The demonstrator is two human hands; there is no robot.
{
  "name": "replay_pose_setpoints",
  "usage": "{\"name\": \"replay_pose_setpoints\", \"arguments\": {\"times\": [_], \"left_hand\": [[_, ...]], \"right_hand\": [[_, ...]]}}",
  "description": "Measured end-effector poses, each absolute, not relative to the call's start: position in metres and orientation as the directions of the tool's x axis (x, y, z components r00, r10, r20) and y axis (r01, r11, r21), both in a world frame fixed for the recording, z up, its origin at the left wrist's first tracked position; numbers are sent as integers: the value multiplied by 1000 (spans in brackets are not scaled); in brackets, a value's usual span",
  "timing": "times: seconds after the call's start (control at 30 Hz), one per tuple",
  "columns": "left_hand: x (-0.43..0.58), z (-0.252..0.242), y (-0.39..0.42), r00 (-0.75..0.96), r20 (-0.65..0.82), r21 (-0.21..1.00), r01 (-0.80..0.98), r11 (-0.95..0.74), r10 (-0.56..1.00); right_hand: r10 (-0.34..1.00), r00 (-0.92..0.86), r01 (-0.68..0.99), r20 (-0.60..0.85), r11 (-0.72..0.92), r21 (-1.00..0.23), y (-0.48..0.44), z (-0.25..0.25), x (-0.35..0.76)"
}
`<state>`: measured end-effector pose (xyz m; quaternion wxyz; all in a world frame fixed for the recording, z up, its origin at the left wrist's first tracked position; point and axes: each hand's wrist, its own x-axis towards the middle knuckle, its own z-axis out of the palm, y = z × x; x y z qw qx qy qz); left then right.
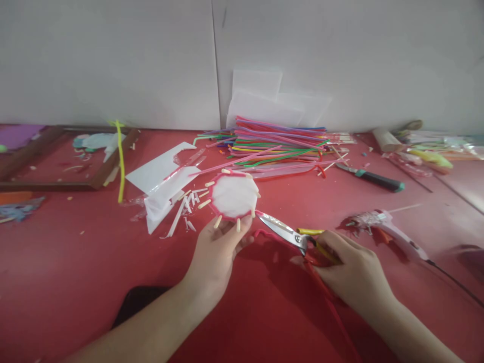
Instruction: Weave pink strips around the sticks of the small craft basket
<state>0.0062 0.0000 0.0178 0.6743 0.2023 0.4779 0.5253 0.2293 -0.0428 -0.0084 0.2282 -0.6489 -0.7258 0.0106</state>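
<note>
Your white polygonal disc point(234, 196), near-round with a pink rim point(212, 198) and cream sticks point(204, 203) radiating outward, is above the red table point(56, 282), face toward you. Your left hand point(216, 248) pinches its lower edge; your right hand point(351, 268) grips the scissors point(282, 230), long axis diagonal, tips forward-left beside the rim.

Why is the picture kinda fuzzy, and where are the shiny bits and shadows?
Head view: everything looks a bit hazy, though I can't tell why; head view: the scissors gleam along the metal, and a dark shadow falls on the red table beside the right hand; head view: the dark thing at the right edge looks smeared.
</note>
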Motion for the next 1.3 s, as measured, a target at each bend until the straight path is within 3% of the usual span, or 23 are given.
{"name": "replay_pose_setpoints", "arguments": {"times": [0.13, 0.27, 0.43, 0.57, 0.97, 1.17, 1.3], "left_hand": [[6, 16, 0, 5, -467, 755, -519, 401, 884], [4, 18, 1, 10, -403, 735, -593, 330, 915], [1, 26, 3, 43, -444, 552, -774, 311, 895], [0, 25, 5, 68, -512, 506, -782, 364, 857], [1, 21, 8, 131, -569, 510, -719, 473, 812], [2, 18, 4, 91, -373, 639, -697, 327, 923], [3, 18, 1, 26, -372, 688, -664, 294, 928]], "right_hand": [[940, -79, 938, 331, 183, -295, -43, -11, 231], [933, -69, 947, 355, 173, -270, -41, -11, 234], [909, -127, 943, 398, 234, -235, -37, -7, 239], [888, -206, 931, 412, 307, -198, -36, -6, 244], [870, -182, 930, 458, 304, -208, -35, -7, 248], [932, -106, 924, 348, 222, -313, -39, -5, 240], [942, -87, 914, 325, 205, -349, -42, -3, 238]]}}
